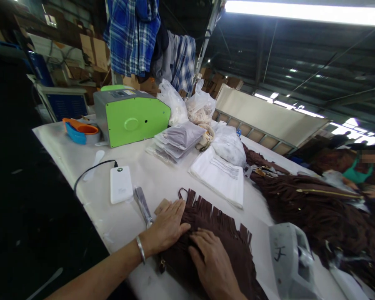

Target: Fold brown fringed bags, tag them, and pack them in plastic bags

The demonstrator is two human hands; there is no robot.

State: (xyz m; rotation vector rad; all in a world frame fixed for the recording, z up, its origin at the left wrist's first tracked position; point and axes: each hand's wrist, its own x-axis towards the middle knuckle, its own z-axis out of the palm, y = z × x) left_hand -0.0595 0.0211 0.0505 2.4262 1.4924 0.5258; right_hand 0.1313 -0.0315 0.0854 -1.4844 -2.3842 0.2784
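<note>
Bag flat on the table, long axis apparently slanting far left to near right, beneath left hand at its left edge and right hand nearer the middle, both spread, grasping nothing.

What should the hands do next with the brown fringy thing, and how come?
Maybe gently straighten the fringe with the right hand while the left hand presses down. I'd say so because the fringe spreads unevenly, with gaps, along the far edge of the brown piece, and both hands are resting on it.
</note>
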